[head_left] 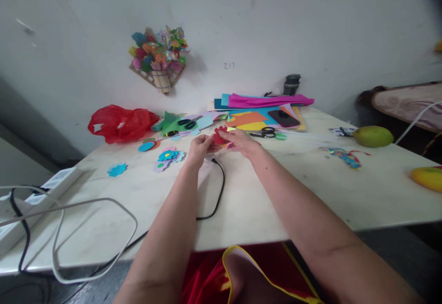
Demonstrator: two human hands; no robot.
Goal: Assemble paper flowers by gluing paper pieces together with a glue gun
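A red flower-shaped paper piece [220, 135] is held up between both hands above the white table [262, 193]. My left hand [202, 148] pinches its left edge with closed fingers. On its right side my right hand [240, 142] has its fingers closed on the same piece. Bits of pink and yellow show just below the red paper, partly hidden by the fingers. Left of my hands lie layered blue and purple paper flowers [168, 155] and a single blue flower [117, 170]. Black-handled scissors [268, 132] rest behind my right hand.
Coloured sheets [247, 119], a phone [283, 118] and a dark cup [292, 84] are at the back. A red bag [123, 123] sits back left. A power strip [55, 189] with cables lies left, a black cable [223, 184] near my forearms, a green mango [373, 136] right.
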